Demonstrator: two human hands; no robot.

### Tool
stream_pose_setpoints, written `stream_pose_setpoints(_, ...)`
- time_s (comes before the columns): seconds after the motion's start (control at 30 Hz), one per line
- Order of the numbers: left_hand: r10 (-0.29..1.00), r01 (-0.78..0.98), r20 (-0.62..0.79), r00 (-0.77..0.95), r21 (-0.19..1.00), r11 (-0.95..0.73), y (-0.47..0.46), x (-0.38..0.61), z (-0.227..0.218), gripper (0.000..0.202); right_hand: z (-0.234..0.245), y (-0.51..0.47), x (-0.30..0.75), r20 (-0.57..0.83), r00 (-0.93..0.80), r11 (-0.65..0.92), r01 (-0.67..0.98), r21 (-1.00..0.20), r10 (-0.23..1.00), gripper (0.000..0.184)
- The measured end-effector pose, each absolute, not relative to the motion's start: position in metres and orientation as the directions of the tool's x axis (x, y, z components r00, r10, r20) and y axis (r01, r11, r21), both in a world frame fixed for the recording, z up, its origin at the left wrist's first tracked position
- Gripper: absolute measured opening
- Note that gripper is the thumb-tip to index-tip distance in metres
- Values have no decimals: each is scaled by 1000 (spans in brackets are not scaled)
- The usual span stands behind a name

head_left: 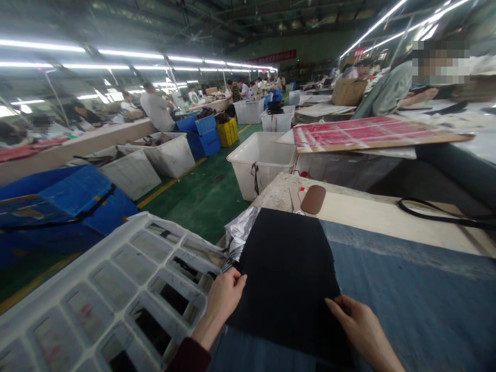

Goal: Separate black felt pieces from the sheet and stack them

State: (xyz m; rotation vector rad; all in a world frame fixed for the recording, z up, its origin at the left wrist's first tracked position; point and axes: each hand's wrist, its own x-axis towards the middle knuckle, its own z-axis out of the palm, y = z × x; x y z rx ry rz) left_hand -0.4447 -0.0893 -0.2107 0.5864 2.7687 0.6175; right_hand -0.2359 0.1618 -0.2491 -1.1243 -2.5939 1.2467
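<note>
A black piece of fabric [289, 274] lies over the blue-grey covered table [411, 294], its far end near the table's left corner. My left hand [226, 294] pinches its left edge between thumb and fingers. At the right edge my right hand [358, 323] grips the same piece, thumb and index finger closed on it. Just beyond the fabric sits a brown rounded patch [313, 199]. Crinkled silver sheeting [241, 232] hangs at the table's left edge, partly behind the fabric.
To my left stands a white slotted plastic crate [116, 289] with dark pieces showing inside. A white bin [261, 160] stands beyond the table, blue bins [73, 201] farther left. A red-and-white board [372, 133] lies ahead right, near a person in a grey-green sleeve [387, 90].
</note>
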Motion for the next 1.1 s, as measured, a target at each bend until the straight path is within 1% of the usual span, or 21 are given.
stream_pose_setpoints(0.13, 436, 329, -144, -889, 462, 824, -89, -447, -213, 25, -247, 162, -237, -256, -738, 413, 590, -694, 624, 45)
stream_pose_setpoints(0.23, 464, 346, -153, -873, 477, 808, -89, -446, -213, 25, -241, 161, -238, -234, -733, 416, 585, -697, 639, 41)
stream_pose_setpoints(0.43, 501, 370, -179, -847, 479, 796, -89, -451, -216, 28, -233, 155, -241, -233, -683, 347, 598, -723, 692, 33)
stream_pose_setpoints(0.63, 483, 343, -236, -843, 456, 821, -90, -455, -220, 28, -231, 153, -241, -249, -657, 321, 619, -717, 711, 28)
stream_pose_setpoints(0.9, 472, 327, -254, -844, 452, 830, -88, -455, -218, 28, -228, 152, -241, -229, -658, 333, 612, -717, 718, 21)
stream_pose_setpoints(1.0, 474, 351, -254, -843, 408, 843, -87, -453, -216, 28, -225, 150, -243, -214, -654, 343, 614, -711, 726, 21)
stream_pose_setpoints(1.1, 457, 394, -197, -867, 287, 873, -87, -448, -210, 26, -220, 150, -243, -200, -652, 357, 617, -702, 732, 20)
